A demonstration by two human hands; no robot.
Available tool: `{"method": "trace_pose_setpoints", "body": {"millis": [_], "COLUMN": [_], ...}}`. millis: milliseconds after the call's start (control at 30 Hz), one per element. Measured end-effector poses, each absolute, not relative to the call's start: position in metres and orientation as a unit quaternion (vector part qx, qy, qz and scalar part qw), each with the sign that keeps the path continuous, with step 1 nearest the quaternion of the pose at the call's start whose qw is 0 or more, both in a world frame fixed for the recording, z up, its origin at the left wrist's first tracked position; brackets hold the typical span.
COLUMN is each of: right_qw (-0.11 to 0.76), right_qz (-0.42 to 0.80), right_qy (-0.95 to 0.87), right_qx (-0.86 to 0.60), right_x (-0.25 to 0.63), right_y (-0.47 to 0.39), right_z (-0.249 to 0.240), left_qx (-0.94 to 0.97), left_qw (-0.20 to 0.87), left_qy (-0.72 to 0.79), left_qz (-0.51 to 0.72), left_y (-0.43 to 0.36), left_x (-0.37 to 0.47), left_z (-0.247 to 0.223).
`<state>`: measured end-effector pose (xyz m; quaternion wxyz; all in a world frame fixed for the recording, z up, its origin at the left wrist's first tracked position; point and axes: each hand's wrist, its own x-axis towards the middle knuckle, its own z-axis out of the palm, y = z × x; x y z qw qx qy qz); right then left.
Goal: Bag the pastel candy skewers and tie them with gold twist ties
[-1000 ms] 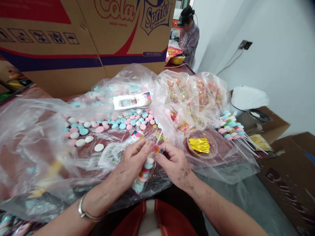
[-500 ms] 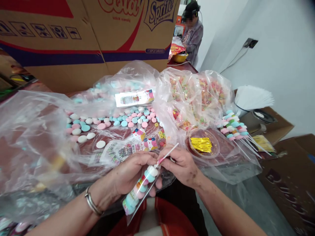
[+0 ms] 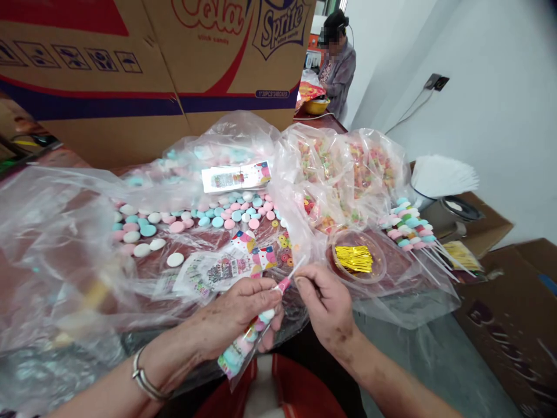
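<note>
My left hand (image 3: pixel 248 305) is closed around a candy skewer (image 3: pixel 237 351) of pastel blue, pink and white pieces in a clear printed bag. It pinches the gathered neck of the bag, where a pink printed part wraps the white stick (image 3: pixel 296 266). The skewer tilts, candy end low and stick pointing up to the right. My right hand (image 3: pixel 326 302) is closed, thumb and index pressed together at the stick just above the bag's neck. Just beyond the hands lie printed flat bags (image 3: pixel 213 270) and small ring candies (image 3: pixel 285 252).
Loose candies (image 3: pixel 148 230) spread over plastic sheeting. A tub of gold twist ties (image 3: pixel 353 259) stands right of my hands, with finished skewers (image 3: pixel 409 226) beyond. Bags of ring candies (image 3: pixel 322 157), a label stack (image 3: pixel 237 177) and a big carton (image 3: pixel 152 110) sit behind. A co-worker (image 3: pixel 337 64) is farther back.
My left hand has moved up to the bag's neck and now pinches it. My right hand has shifted slightly, its fingers now curled tighter at the stick. The skewer's stick end has dropped left.
</note>
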<state>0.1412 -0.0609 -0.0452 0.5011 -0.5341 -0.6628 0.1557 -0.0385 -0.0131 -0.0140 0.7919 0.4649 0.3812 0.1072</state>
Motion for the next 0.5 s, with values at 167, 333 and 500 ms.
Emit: {"method": "trace_pose_setpoints", "body": {"millis": [167,333,500], "right_qw": [0.331,0.246,0.213], "right_qz": [-0.089,-0.078,0.044], "right_qy": [-0.853,-0.896,-0.863], "right_qx": [-0.394,-0.361,-0.457], "right_x": [0.155,0.158,0.154], "right_y": [-0.069,-0.07,-0.065], "right_z": [-0.036,-0.028,-0.025], "left_qx": [0.445,0.558,0.84], "left_qw": [0.826,0.767,0.419], "left_qy": [0.333,0.315,0.312], "left_qz": [0.094,-0.014,0.147], "left_y": [-0.013,-0.012,-0.017], "left_x": [-0.042,-0.043,-0.038], "left_z": [-0.022,-0.02,-0.024]}}
